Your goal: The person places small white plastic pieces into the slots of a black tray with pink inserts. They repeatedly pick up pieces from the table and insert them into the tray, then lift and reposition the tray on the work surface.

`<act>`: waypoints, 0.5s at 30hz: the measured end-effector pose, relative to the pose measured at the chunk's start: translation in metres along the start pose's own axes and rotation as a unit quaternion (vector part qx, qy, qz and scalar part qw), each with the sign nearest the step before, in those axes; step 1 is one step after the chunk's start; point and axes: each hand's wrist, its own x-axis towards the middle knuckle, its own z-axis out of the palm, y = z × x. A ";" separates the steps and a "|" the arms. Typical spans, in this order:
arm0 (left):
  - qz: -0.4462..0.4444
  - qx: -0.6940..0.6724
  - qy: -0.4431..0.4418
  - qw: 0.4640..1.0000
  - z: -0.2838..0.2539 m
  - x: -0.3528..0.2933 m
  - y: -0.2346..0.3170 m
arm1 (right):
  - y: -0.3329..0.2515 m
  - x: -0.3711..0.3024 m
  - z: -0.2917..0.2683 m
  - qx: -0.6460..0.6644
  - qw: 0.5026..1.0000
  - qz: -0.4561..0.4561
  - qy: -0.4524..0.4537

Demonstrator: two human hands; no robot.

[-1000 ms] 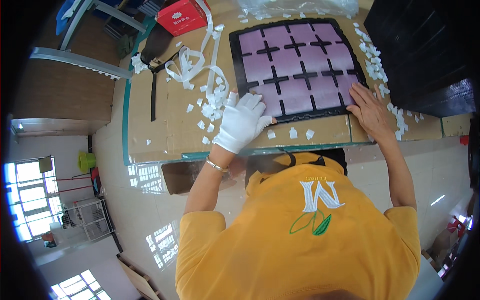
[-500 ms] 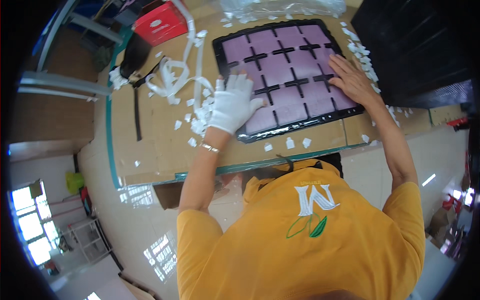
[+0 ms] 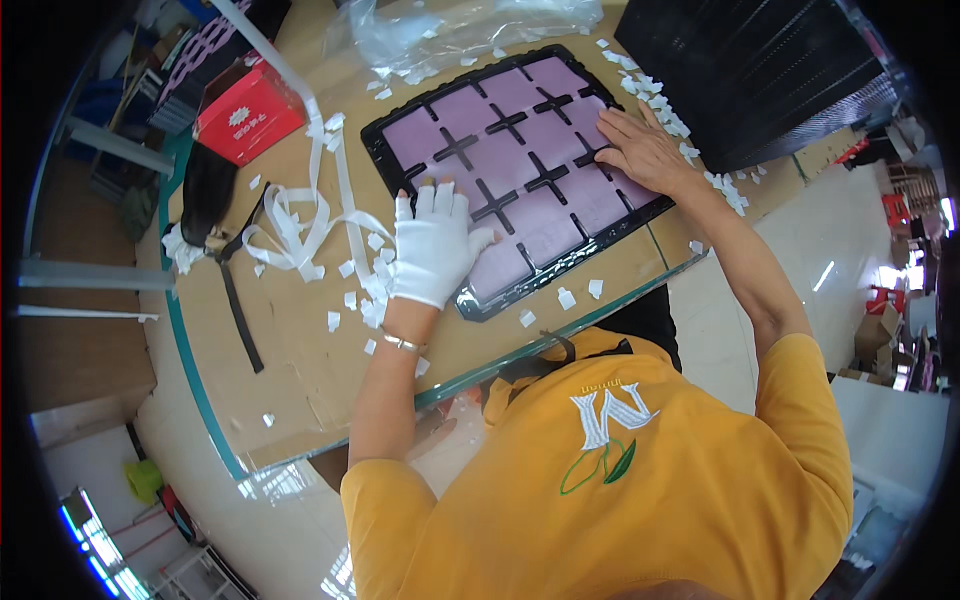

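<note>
A black plastic tray point(image 3: 572, 262) lies flat on the cardboard-covered table, with pinkish-purple sheet point(image 3: 502, 165) showing between its black cross-shaped dividers. My left hand point(image 3: 437, 245), in a white glove that bares the fingertips, rests over the tray's left edge with fingers stretched out. At the right side my bare right hand point(image 3: 645, 152) lies on the tray, its fingers extended and thumb apart. Neither hand is wrapped round anything. Small white paper-like pieces point(image 3: 567, 298) are scattered along the tray's near edge and beside my left hand.
White strips point(image 3: 300, 235) lie tangled left of the tray, near a black strap point(image 3: 240, 315) and a red box point(image 3: 248, 112). Transparent plastic film point(image 3: 400, 35) is behind it. A large black ribbed container point(image 3: 740, 80) stands at the right. Teal tape lines the table edge.
The view has turned, so the tray and table sit further left and tilted in it. Both hands stay on the tray, in nearly the same places, with fingers still extended.
</note>
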 end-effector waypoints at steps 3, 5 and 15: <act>0.001 -0.030 0.024 0.999 -0.007 -0.008 -0.006 | 0.004 -0.006 -0.018 -0.005 0.999 0.029 0.019; -0.002 -0.068 0.005 0.998 -0.029 -0.011 -0.007 | 0.017 -0.016 -0.016 -0.012 0.996 0.050 0.076; -0.129 -0.213 0.163 0.955 -0.056 -0.057 -0.006 | 0.017 -0.017 -0.031 0.048 0.982 0.138 0.120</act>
